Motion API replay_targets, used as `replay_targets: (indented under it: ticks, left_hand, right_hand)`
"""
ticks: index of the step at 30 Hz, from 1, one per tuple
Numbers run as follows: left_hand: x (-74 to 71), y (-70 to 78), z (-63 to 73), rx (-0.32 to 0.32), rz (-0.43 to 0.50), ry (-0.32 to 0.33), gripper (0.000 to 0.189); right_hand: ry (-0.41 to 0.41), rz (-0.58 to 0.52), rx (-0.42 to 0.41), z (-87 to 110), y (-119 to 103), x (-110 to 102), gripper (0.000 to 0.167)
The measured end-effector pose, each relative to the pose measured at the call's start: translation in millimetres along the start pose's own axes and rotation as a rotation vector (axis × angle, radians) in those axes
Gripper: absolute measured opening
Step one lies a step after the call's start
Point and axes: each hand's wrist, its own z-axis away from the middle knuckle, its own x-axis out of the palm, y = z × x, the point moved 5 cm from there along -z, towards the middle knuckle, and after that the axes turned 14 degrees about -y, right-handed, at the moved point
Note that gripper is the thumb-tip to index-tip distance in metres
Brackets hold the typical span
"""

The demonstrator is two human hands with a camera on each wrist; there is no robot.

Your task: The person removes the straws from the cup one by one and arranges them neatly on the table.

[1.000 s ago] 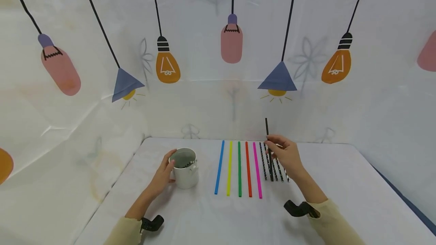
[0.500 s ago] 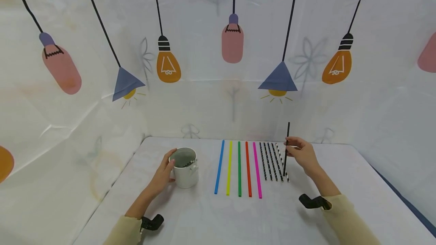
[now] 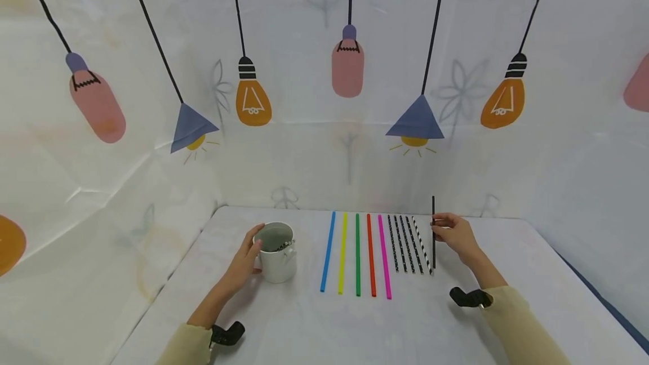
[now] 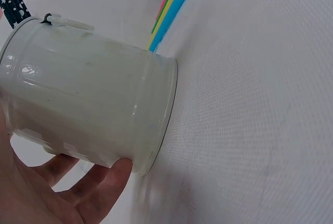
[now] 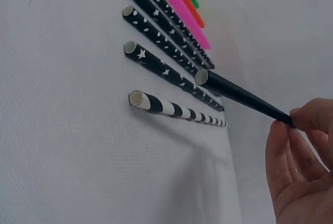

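Note:
My left hand holds the left side of a small white pail, with its fingers round the wall in the left wrist view. Dark straws with white dots and stars show at the pail's mouth. My right hand pinches a plain black paper straw between thumb and fingers near its far end. The black straw is just right of a black-and-white striped straw. In the right wrist view its open near end is raised over the row, and its shadow falls on the cloth.
Left of the striped straw lie several black patterned straws. Beyond them are pink, red, green, yellow and blue straws. A lamp-print backdrop stands behind the white table.
My right hand has carried the black straw rightward, from over the patterned straws to the right of the striped one, and a little lower. The left hand stays on the pail.

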Motion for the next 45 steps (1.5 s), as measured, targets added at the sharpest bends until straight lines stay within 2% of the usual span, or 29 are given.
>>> replay_targets:
  ticks: [9,28,45]
  left_hand:
    - [-0.1,-2.0,-0.4,0.003,0.009,0.004,0.045]
    - [0.4,-3.2,-0.4,-0.003,-0.009,0.000,0.044]
    - [-0.3,-4.7,-2.2,-0.006,-0.017,-0.001,0.045]
  right_hand:
    - [0.017,0.053,0.030,-8.1,15.6,1.5,0.041]
    - [0.012,0.145,0.179,-14.2,45.0,5.8,0.040]
    - [0.004,0.226,0.208,-15.8,49.7,10.6,0.040]
